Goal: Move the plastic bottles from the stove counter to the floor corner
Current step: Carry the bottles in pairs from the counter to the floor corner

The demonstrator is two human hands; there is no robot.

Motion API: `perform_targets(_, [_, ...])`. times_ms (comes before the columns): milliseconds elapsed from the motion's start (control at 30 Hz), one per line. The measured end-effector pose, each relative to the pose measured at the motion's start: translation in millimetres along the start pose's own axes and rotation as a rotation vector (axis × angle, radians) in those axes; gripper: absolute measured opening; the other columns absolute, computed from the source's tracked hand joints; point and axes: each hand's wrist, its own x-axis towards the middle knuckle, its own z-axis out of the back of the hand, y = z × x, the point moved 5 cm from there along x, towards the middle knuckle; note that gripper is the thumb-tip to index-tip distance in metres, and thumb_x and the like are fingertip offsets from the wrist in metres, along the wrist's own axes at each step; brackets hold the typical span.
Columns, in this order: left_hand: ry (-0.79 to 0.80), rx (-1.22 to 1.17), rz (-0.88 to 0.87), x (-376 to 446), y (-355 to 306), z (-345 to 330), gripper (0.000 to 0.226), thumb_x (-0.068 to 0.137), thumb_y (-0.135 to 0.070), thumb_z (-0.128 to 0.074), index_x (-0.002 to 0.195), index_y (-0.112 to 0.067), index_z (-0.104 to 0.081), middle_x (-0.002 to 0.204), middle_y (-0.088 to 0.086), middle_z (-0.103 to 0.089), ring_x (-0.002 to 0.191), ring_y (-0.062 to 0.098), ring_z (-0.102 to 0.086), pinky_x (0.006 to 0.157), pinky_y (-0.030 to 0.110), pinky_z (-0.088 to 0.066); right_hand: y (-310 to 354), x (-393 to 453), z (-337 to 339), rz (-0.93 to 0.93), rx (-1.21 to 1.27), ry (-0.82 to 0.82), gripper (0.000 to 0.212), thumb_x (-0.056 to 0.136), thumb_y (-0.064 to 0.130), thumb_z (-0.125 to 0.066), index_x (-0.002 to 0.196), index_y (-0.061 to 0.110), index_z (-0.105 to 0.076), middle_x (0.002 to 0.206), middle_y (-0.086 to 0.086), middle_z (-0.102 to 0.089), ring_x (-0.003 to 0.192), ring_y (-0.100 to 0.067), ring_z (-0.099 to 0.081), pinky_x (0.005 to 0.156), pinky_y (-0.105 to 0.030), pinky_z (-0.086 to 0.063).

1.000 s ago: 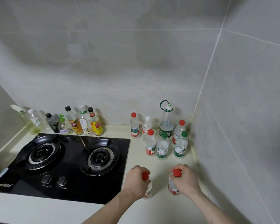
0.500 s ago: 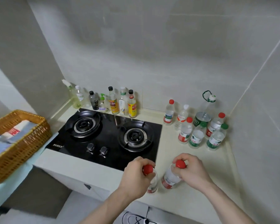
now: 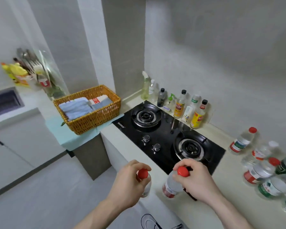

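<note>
left hand (image 3: 128,182): gripping red-capped bottle (image 3: 144,180) by the neck
right hand (image 3: 198,180): gripping second red-capped bottle (image 3: 172,185)
surface (image 3: 221,205): more bottles (image 3: 261,171) at right

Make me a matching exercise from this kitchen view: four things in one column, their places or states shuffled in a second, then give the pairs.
1. left hand
2. wicker basket
3. yellow-labelled bottle
4. right hand

A. behind the stove, by the wall
B. grips a red-capped bottle beside the stove's near corner
C. holds folded cloths
D. grips a red-capped bottle past the counter edge

1-D, 2-C, 3-A, 4-B
</note>
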Motion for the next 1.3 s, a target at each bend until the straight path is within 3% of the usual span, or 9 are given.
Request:
perform_targets(133, [-0.141,-0.046,0.133,-19,25,32,0.020,0.084,-0.032,-0.073,0.101,-0.043,-0.070,0.097,-0.022,-0.060,0.080,0.002,-0.062,0.076,0.022,-0.052,34,26,-35,0.133,-0.025,0.144,0.026,0.072,0.013,-0.080,0.080,0.037,-0.073,0.078,0.020,-0.070,0.059,-0.002,-0.062,0.056,-0.013,-0.040])
perform_targets(233, [-0.214,-0.047,0.218,-35,45,57,0.019,0.085,-0.031,-0.074,0.101,-0.042,-0.071,0.099,-0.021,-0.061,0.080,0.002,-0.064,0.074,0.020,-0.053,60,40,-71,0.197,-0.061,0.233,0.021,0.072,0.017,-0.078,0.079,0.036,-0.074,0.088,0.019,-0.069,0.062,-0.003,-0.064,0.057,-0.018,-0.046])
perform_targets(300, [-0.272,-0.082,0.275,-49,60,76,0.019,0.086,-0.030,-0.075,0.099,-0.042,-0.070,0.099,-0.021,-0.061,0.077,0.004,-0.064,0.071,0.017,-0.051,80,46,-98,0.228,-0.063,0.299,0.020,0.072,0.018,-0.077,0.079,0.036,-0.074,0.086,0.020,-0.069,0.066,-0.004,-0.065,0.059,-0.021,-0.050])
perform_targets(433, [-0.385,-0.106,0.378,-75,94,116,0.019,0.085,-0.027,-0.075,0.098,-0.041,-0.071,0.099,-0.019,-0.062,0.069,0.005,-0.063,0.067,0.011,-0.044,126,54,-159,0.284,-0.083,0.445,0.020,0.072,0.017,-0.076,0.079,0.036,-0.074,0.066,0.020,-0.067,0.055,-0.002,-0.057,0.059,-0.018,-0.043])
perform_targets(733, [-0.612,-0.128,0.537,-136,185,209,0.018,0.083,-0.026,-0.075,0.097,-0.038,-0.072,0.098,-0.019,-0.064,0.067,0.003,-0.060,0.066,0.011,-0.043,237,44,-310,0.484,-0.114,0.653,0.019,0.071,0.022,-0.079,0.081,0.036,-0.072,0.086,0.022,-0.068,0.067,-0.008,-0.066,0.060,-0.026,-0.051])
perform_targets(933, [-0.756,-0.096,0.654,-186,244,272,0.019,0.084,-0.027,-0.074,0.099,-0.037,-0.071,0.099,-0.019,-0.063,0.074,0.000,-0.062,0.069,0.013,-0.047,307,26,-410,0.583,-0.147,0.767,0.020,0.068,0.025,-0.080,0.084,0.036,-0.073,0.079,0.011,-0.072,0.065,-0.010,-0.066,0.064,-0.030,-0.059])
perform_targets(1033, [-0.819,-0.092,0.729,-204,273,296,0.019,0.083,-0.030,-0.076,0.099,-0.040,-0.071,0.099,-0.021,-0.062,0.076,0.001,-0.061,0.073,0.019,-0.051,336,19,-453,0.614,-0.179,0.872,0.018,0.072,0.026,-0.080,0.084,0.036,-0.071,0.081,0.009,-0.070,0.061,-0.015,-0.067,0.059,-0.030,-0.057])
perform_targets(1167, [-0.897,-0.090,0.832,-221,310,328,0.020,0.082,-0.030,-0.076,0.097,-0.042,-0.070,0.098,-0.022,-0.063,0.076,0.002,-0.061,0.070,0.014,-0.046,375,16,-514,0.646,-0.203,0.988,0.018,0.074,0.022,-0.079,0.081,0.036,-0.071,0.077,0.006,-0.069,0.053,-0.014,-0.063,0.053,-0.029,-0.054])
perform_targets(1300, [-0.990,-0.114,0.931,-236,344,357,0.019,0.081,-0.027,-0.079,0.092,-0.040,-0.071,0.095,-0.019,-0.064,0.071,0.006,-0.061,0.065,0.011,-0.043,412,15,-577,0.696,-0.226,1.076,0.016,0.070,0.020,-0.076,0.079,0.032,-0.071,0.071,0.005,-0.068,0.057,-0.025,-0.066,0.055,-0.037,-0.056])
